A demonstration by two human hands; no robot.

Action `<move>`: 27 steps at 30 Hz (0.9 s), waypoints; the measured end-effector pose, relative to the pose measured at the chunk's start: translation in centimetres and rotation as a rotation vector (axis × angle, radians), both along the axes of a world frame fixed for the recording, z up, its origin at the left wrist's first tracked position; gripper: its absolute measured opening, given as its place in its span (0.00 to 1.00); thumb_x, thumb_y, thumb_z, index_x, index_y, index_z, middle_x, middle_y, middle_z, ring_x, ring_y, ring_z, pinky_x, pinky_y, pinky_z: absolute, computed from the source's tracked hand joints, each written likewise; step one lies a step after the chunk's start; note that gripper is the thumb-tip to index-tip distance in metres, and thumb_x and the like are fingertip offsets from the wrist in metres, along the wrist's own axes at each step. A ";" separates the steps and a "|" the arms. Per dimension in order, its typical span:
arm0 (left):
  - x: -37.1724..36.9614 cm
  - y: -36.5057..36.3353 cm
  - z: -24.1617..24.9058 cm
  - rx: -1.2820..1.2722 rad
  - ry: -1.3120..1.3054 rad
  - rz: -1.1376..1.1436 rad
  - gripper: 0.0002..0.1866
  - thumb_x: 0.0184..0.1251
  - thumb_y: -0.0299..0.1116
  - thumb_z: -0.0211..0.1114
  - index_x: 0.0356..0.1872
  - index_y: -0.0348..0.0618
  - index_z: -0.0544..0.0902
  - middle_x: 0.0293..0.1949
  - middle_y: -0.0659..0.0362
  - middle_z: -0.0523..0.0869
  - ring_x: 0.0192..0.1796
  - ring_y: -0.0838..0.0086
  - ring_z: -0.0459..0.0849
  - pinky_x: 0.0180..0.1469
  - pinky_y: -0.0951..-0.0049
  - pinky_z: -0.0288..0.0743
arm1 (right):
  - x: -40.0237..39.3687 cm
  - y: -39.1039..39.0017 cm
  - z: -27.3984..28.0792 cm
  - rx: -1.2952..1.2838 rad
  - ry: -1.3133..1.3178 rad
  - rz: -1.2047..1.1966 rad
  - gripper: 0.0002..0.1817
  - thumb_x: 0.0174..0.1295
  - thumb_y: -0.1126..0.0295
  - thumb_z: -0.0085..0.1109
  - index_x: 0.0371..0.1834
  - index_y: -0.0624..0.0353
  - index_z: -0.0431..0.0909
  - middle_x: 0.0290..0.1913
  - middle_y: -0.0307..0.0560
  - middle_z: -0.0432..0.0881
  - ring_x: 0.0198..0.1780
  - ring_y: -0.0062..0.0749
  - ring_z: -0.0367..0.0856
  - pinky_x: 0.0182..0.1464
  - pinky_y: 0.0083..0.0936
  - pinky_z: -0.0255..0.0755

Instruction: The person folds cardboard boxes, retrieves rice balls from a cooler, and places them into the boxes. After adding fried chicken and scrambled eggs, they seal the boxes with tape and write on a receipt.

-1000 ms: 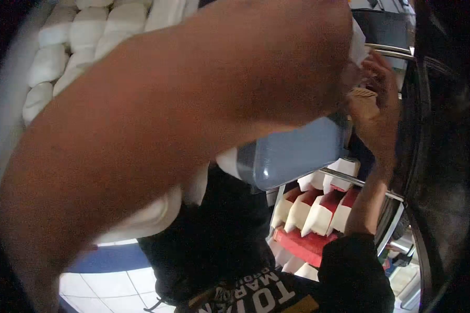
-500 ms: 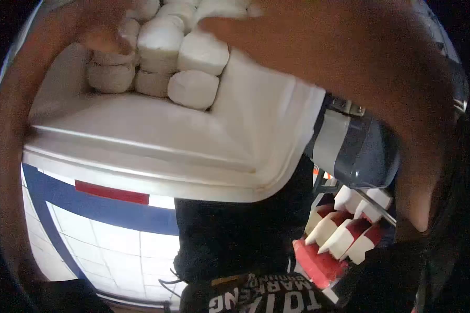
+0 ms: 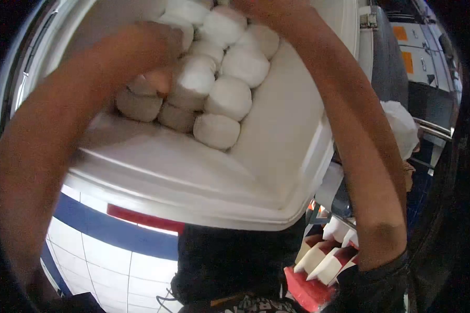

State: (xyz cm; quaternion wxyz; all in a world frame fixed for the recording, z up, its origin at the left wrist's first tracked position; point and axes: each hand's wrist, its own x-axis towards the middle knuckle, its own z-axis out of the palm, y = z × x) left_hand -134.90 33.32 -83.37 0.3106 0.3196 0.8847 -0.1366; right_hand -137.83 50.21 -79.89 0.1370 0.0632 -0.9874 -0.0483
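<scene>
A deep white plastic tub (image 3: 188,198) holds several white, rounded, dough-like balls (image 3: 230,96), stacked in layers against its left side. My left hand (image 3: 159,55) reaches in from the left and rests over the balls at that side. Its thumb is apart from the other fingers, which bend down among the balls and are partly hidden. My right hand (image 3: 269,8) is over the balls at the far end of the stack. The top edge of the view cuts off its fingers, so I cannot tell what they grip.
Below the tub are a white tiled floor (image 3: 104,274) with a blue band (image 3: 136,240) and a red strip (image 3: 141,216). At lower right are white pointed pieces (image 3: 324,263) with red parts, beside a red object (image 3: 308,292). A white bag-like bundle (image 3: 400,128) lies farther right.
The tub and balls now sit lower and farther right in view. My right hand has moved to the far end of the stack; my left hand stays over the left-side balls.
</scene>
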 end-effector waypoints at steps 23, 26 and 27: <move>-3.7 0.7 0.8 0.763 -0.066 0.393 0.29 0.53 0.47 0.72 0.53 0.39 0.81 0.48 0.43 0.85 0.52 0.51 0.85 0.54 0.57 0.80 | 3.5 1.2 2.8 0.281 -0.166 0.067 0.49 0.44 0.39 0.75 0.63 0.63 0.73 0.62 0.74 0.71 0.57 0.65 0.77 0.57 0.49 0.75; -3.7 0.5 0.6 0.767 -0.088 0.422 0.28 0.54 0.46 0.71 0.53 0.39 0.81 0.47 0.44 0.85 0.52 0.51 0.85 0.54 0.57 0.80 | -2.4 6.2 3.4 -0.125 -0.674 -0.124 0.46 0.46 0.42 0.75 0.62 0.63 0.74 0.60 0.72 0.75 0.58 0.60 0.78 0.56 0.44 0.76; -3.7 0.5 0.7 0.768 -0.096 0.429 0.28 0.54 0.46 0.71 0.53 0.39 0.81 0.47 0.44 0.85 0.51 0.51 0.85 0.54 0.57 0.80 | -3.1 7.0 2.4 -0.124 -0.675 -0.128 0.46 0.46 0.42 0.75 0.62 0.63 0.74 0.60 0.72 0.75 0.58 0.60 0.78 0.56 0.44 0.76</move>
